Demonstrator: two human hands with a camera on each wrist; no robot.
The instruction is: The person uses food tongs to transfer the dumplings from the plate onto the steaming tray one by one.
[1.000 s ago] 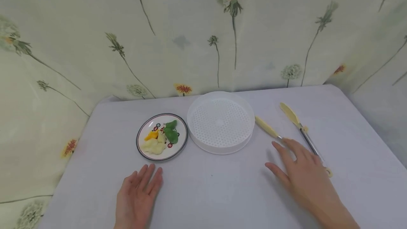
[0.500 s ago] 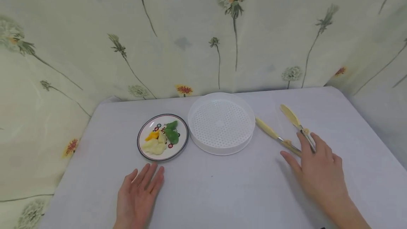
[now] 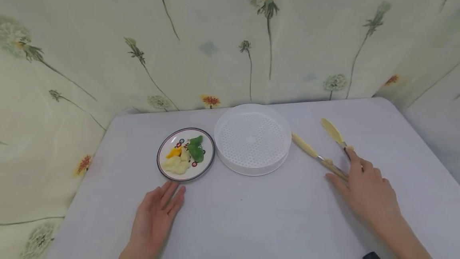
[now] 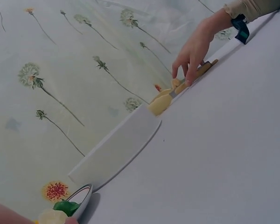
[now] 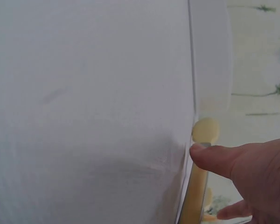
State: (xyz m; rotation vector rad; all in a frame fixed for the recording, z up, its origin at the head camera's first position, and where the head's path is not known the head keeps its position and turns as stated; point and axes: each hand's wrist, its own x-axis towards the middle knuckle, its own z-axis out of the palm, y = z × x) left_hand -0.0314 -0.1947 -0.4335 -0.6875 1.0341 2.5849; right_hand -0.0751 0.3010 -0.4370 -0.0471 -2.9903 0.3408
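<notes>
In the head view my right hand (image 3: 371,191) is spread over the tongs (image 3: 334,131), thumb by the left arm and fingers at the right arm. The tongs have yellow tips, metal necks and tan handles, lying spread in a V; my hand hides their joined end. In the right wrist view my thumb (image 5: 214,158) overlaps the near arm. My left hand (image 3: 152,217) has straight fingers, their tips right at the near rim of a small white plate (image 3: 199,171) with a dark edge. Green pieces (image 3: 195,152), an orange piece (image 3: 174,152) and pale pieces (image 3: 176,165) lie on it.
A round white tray (image 3: 251,139) with a perforated bottom stands between the plate and the tongs. A white cloth covers the table (image 3: 251,219). A curtain (image 3: 215,31) printed with dandelions hangs behind its far edge.
My right hand has moved right, then closer down onto the tongs, its thumb now beside their left arm. My left hand has edged forward to the plate rim. The tongs stay in place.
</notes>
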